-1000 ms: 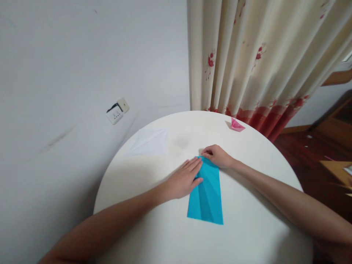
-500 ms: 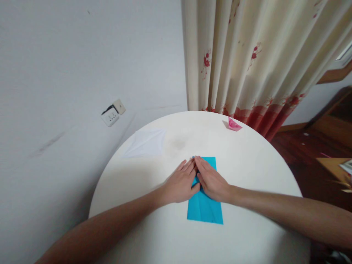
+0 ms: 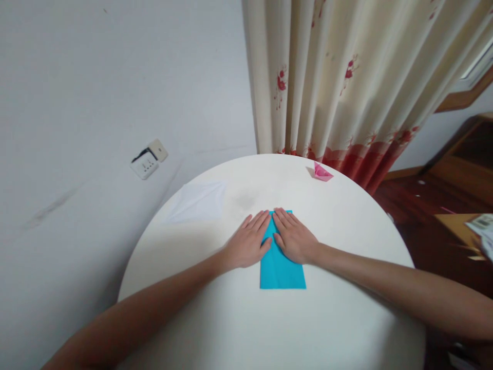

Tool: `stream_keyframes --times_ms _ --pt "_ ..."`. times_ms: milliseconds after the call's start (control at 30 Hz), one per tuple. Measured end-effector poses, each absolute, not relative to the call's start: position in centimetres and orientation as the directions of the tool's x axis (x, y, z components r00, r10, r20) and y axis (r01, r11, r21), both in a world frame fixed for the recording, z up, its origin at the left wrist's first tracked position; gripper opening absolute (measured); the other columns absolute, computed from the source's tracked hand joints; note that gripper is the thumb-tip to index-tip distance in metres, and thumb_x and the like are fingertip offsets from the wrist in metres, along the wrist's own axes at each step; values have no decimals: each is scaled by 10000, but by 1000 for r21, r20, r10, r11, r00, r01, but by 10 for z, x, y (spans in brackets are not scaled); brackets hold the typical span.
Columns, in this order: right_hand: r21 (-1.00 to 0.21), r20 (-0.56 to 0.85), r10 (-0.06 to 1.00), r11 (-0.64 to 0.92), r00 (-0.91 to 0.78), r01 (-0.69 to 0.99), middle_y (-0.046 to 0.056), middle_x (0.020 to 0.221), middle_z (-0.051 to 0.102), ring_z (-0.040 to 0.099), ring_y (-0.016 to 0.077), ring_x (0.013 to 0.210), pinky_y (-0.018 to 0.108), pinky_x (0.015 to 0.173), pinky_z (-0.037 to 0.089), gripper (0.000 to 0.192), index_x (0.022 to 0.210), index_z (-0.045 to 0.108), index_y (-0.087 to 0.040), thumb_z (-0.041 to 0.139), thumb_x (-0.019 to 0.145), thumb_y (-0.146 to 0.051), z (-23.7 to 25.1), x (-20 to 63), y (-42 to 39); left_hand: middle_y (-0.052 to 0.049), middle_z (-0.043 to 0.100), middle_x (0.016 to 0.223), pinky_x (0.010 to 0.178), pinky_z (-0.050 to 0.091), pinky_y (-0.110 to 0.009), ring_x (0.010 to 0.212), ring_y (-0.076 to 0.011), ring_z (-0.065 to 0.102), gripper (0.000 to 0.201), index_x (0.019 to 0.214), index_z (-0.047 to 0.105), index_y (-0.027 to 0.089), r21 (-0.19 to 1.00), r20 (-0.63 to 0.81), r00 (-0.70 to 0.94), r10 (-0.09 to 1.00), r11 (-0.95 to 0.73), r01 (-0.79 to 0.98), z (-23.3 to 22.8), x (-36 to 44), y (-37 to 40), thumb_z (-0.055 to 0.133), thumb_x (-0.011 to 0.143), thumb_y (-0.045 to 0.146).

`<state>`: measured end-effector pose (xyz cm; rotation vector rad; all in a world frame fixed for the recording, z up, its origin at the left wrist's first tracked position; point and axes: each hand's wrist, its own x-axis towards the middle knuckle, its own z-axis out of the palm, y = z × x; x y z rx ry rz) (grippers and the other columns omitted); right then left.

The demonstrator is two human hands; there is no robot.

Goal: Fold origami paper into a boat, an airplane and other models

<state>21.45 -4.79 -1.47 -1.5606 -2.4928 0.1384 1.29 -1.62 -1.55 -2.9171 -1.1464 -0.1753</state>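
Both hands, left hand (image 3: pixel 246 243) and right hand (image 3: pixel 293 238), press flat, each grip open, on the blue paper (image 3: pixel 282 267).

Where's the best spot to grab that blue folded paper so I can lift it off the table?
Probably the near short edge of the blue paper: it lies flat and bare toward you, while the left hand and right hand cover the far half. Come from the near side, slip a fingertip under a corner and pinch.

Single head view, looking forward and down, close over round surface (image 3: pixel 269 329) filling lower frame; wall (image 3: pixel 115 77) upper left.
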Motion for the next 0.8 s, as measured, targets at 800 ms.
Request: stream_keyframes --times_ms 800 --pt "-94 189 837 535 -513 840 220 1642 238 192 314 1541 541 1248 165 597 1550 338 -7 332 1042 -320 -12 224 0 -31 240 1670 1275 114 -471 1560 -238 170 594 1602 246 270 187 -57 901 430 -882 432 16 -14 -65 398 1042 397"
